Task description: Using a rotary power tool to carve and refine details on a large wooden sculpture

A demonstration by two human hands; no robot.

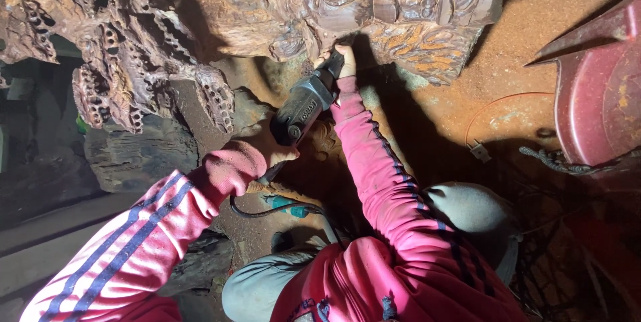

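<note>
Fingers (344, 50) of my right hand (345, 62) curl tight around the nose of one grey power tool (308, 104), its tip pressed against the lower edge of the large reddish-brown wood carving (400, 2). My left hand (275, 155) wraps the tool's rear end, its fingers mostly hidden by my pink sleeve, so I cannot tell how they sit. One black cord (267, 210) trails from the back. Little room lies between carving and dusty floor (507, 82); more opens rightward, toward one red tub (601, 95).
</note>
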